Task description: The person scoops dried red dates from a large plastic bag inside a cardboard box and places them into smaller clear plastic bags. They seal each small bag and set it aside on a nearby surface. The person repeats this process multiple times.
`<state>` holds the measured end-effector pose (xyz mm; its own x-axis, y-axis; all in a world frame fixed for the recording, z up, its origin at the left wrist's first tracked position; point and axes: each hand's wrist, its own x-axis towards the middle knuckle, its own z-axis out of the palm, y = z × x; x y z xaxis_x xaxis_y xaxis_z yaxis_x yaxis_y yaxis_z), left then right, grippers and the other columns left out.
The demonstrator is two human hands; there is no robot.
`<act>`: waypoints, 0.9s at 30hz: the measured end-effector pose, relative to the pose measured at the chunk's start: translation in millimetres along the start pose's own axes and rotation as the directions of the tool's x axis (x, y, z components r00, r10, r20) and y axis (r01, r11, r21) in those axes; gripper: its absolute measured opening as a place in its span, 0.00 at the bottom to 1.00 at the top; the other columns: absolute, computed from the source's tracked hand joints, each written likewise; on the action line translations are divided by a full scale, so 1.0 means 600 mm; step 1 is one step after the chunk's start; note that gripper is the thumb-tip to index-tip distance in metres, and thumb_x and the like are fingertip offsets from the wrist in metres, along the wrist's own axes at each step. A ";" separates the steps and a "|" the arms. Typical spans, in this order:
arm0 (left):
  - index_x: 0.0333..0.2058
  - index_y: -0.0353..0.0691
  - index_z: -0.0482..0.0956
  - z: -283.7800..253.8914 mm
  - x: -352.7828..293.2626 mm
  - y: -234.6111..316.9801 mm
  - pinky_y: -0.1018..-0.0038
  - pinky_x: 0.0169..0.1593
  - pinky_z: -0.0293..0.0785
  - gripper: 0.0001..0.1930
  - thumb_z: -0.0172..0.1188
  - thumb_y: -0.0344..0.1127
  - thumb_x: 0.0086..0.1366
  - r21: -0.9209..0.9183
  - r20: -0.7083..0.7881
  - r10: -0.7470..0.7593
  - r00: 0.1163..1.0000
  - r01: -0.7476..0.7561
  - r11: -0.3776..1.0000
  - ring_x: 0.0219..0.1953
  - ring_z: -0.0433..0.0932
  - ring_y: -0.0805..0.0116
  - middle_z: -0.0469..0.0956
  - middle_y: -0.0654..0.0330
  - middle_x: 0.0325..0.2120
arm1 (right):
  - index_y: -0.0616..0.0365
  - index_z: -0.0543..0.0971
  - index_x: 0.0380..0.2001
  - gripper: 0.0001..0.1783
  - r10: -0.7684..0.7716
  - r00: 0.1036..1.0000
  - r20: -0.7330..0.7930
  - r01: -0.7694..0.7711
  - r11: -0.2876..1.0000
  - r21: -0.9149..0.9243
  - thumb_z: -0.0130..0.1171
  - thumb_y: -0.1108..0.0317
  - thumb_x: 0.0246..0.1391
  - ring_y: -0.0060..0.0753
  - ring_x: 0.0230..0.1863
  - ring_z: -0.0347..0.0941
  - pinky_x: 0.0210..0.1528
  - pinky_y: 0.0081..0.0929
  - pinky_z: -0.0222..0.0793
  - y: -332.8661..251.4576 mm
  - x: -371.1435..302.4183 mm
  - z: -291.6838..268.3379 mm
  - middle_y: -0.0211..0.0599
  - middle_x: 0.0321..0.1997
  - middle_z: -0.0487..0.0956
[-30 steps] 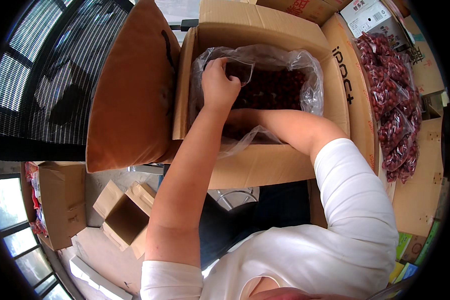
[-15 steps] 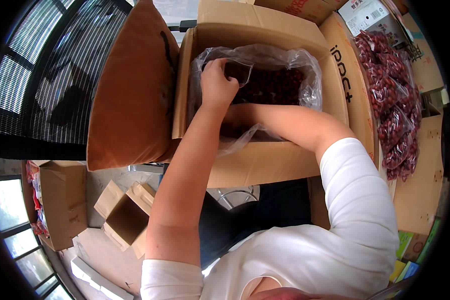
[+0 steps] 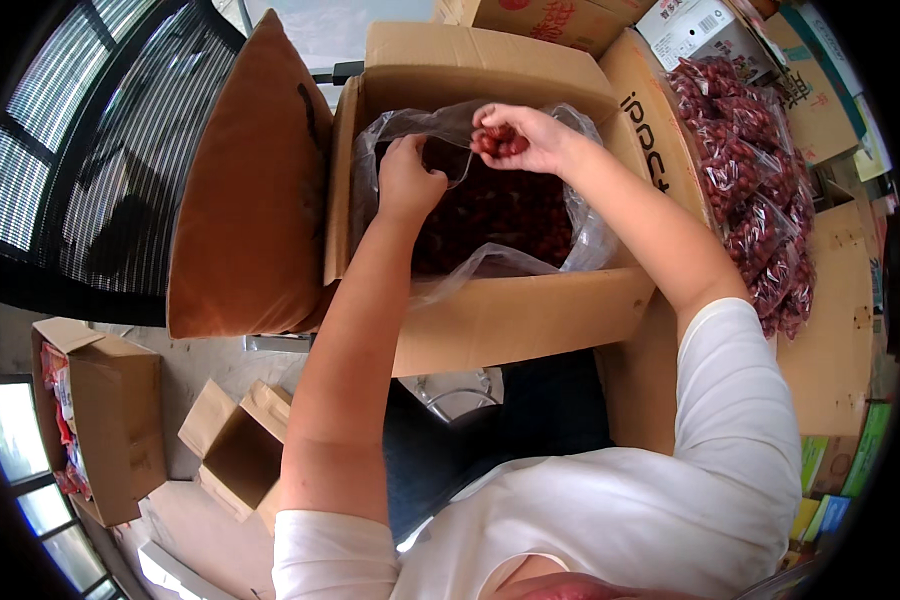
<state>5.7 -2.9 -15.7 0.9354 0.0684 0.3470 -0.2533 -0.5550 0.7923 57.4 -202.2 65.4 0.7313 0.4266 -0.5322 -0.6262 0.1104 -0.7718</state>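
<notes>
Right hand (image 3: 528, 138) is pinched shut on a few red dates (image 3: 499, 140), held up over the box (image 3: 490, 310). Left hand (image 3: 407, 182) has its fingers curled around a small clear bag (image 3: 445, 160) (hard to see its edges) just beside it. The box's plastic liner (image 3: 490, 262) is full of dates. Packed bags (image 3: 760, 190) lie well off to the right.

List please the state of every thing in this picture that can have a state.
Big cardboard box: open, flaps up.
Clear liner bag: open, holding red dried fruits.
Small clear bag: held open by left hand.
Right hand: closed on a handful of red fruits.
Packed fruit bags: filled, piled at right.
Small floor box: open.
</notes>
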 end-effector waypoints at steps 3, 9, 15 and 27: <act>0.43 0.34 0.78 -0.001 0.000 -0.004 0.65 0.49 0.73 0.24 0.63 0.29 0.42 -0.010 0.005 0.013 1.000 -0.013 1.000 0.44 0.77 0.51 0.77 0.47 0.40 | 0.58 0.74 0.39 0.08 -0.060 0.993 0.098 0.058 0.998 0.022 0.53 0.69 0.56 0.35 0.44 0.75 0.51 0.41 0.74 -0.008 0.015 0.027 0.36 0.38 0.75; 0.43 0.33 0.78 0.004 0.003 -0.005 0.68 0.49 0.73 0.24 0.64 0.31 0.42 -0.057 0.054 -0.019 0.998 0.022 0.998 0.44 0.78 0.53 0.79 0.47 0.39 | 0.55 0.71 0.50 0.16 0.067 0.985 0.157 -0.039 0.983 -0.177 0.50 0.68 0.59 0.33 0.47 0.73 0.50 0.45 0.71 -0.006 0.026 0.049 0.37 0.41 0.75; 0.43 0.32 0.78 0.007 0.002 -0.011 0.68 0.49 0.73 0.25 0.65 0.31 0.41 -0.049 0.034 -0.019 0.999 0.021 0.999 0.44 0.78 0.54 0.79 0.47 0.39 | 0.50 0.67 0.59 0.23 0.106 0.980 0.168 -0.059 0.963 -0.262 0.44 0.56 0.64 0.32 0.53 0.68 0.52 0.41 0.68 -0.019 0.012 0.063 0.34 0.52 0.70; 0.40 0.29 0.77 -0.009 -0.004 0.007 0.64 0.52 0.71 0.22 0.61 0.25 0.41 0.003 -0.011 -0.098 0.995 0.098 0.995 0.46 0.75 0.49 0.77 0.46 0.40 | 0.55 0.69 0.54 0.28 -0.109 0.970 -0.217 -0.098 0.642 -0.761 0.47 0.45 0.60 0.36 0.42 0.75 0.42 0.32 0.67 -0.015 -0.001 -0.008 0.45 0.45 0.78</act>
<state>1.1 -1.2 -10.6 0.9529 0.1318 0.2732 -0.1596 -0.5482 0.8210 63.7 -207.7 70.8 0.8364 0.2068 -0.5076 -0.2679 -0.6538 -0.7077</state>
